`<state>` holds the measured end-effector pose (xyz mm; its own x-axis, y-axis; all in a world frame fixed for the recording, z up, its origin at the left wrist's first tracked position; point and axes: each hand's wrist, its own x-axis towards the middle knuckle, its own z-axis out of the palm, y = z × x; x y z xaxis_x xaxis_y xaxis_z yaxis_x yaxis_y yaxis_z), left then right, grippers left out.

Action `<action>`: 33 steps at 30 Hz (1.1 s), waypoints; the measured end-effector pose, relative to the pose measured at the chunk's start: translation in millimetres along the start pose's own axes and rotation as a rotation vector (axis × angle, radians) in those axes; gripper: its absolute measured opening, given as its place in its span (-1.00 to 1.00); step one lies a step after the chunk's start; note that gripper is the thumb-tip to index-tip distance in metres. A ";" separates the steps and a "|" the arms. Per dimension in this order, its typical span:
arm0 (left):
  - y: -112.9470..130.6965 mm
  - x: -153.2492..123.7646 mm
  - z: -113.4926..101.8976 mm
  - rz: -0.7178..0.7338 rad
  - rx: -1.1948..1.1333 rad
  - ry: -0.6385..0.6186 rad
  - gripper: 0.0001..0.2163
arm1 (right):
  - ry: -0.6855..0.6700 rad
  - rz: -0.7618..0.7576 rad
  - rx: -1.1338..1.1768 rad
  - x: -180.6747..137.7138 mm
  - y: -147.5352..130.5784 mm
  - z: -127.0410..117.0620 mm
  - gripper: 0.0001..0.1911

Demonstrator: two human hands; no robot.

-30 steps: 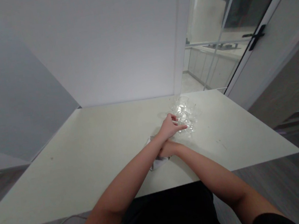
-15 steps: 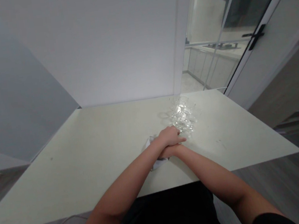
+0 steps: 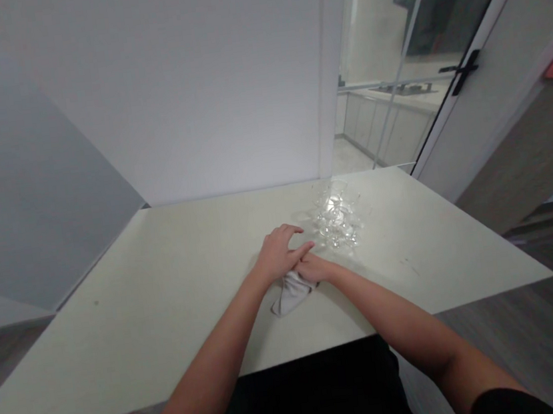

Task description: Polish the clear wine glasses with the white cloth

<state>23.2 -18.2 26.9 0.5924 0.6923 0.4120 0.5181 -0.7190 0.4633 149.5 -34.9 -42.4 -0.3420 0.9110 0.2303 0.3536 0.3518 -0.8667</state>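
My left hand (image 3: pixel 280 249) hovers over the white table (image 3: pixel 167 301) with its fingers curled and pressed together. What they enclose is hidden. Just below and to the right of it, my right hand (image 3: pixel 316 269) grips a crumpled grey-white cloth (image 3: pixel 288 295) that lies on the table. The two hands touch, and the left partly covers the right. Several small clear glasses (image 3: pixel 337 217) stand clustered a short way to the right of the hands and further back.
The table reaches back to a white wall (image 3: pixel 191 83). At the right is a glass sliding door (image 3: pixel 392 85) with a black handle (image 3: pixel 463 70), and a kitchen counter shows behind it. Grey wooden floor (image 3: pixel 549 335) lies right of the table.
My left hand has pulled back from the cluster of glasses, down and left, until it lies over my right hand. The cloth shows more from under the arms. The view shifted slightly.
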 end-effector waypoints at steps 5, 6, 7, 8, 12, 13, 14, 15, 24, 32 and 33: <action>-37.1 -15.3 2.7 -0.027 -0.230 0.038 -0.57 | 0.127 0.157 0.141 2.3 -1.3 -18.9 -0.51; -41.5 -16.9 6.6 -0.018 -0.231 0.001 -0.59 | 0.133 0.161 0.138 3.2 -1.3 -20.6 -0.50; -44.8 -18.0 11.0 -0.007 -0.212 -0.039 -0.61 | 0.130 0.168 0.129 3.6 -0.8 -21.4 -0.50; -47.2 -18.8 15.8 0.005 -0.179 -0.073 -0.64 | 0.125 0.178 0.119 3.7 0.1 -21.6 -0.51; -52.9 -20.3 32.1 0.024 -0.053 -0.075 -0.70 | 0.063 0.143 0.120 2.9 6.5 -19.3 -0.59; -53.8 -20.6 34.4 0.027 -0.038 -0.070 -0.70 | 0.036 0.123 0.123 3.1 8.2 -18.8 -0.62; -54.4 -20.9 36.0 0.027 -0.026 -0.070 -0.71 | 0.018 0.105 0.123 3.4 9.6 -18.4 -0.63; -54.8 -21.2 36.8 0.023 -0.016 -0.074 -0.71 | 0.010 0.091 0.124 3.8 10.8 -18.2 -0.65; -51.8 -21.0 35.5 -0.038 0.042 -0.129 -0.70 | 0.017 0.032 0.084 4.5 8.6 -19.6 -0.70; -49.9 -20.9 34.0 -0.041 0.045 -0.134 -0.70 | 0.012 0.040 0.072 4.3 10.9 -19.3 -0.71; -49.9 -21.0 34.2 -0.037 0.048 -0.131 -0.71 | 0.013 0.039 0.072 4.4 11.2 -19.2 -0.71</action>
<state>6.0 1.0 -31.7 0.6458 0.7072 0.2879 0.5682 -0.6970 0.4374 168.7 -22.8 -42.6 -0.3174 0.9268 0.2009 0.3031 0.2999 -0.9046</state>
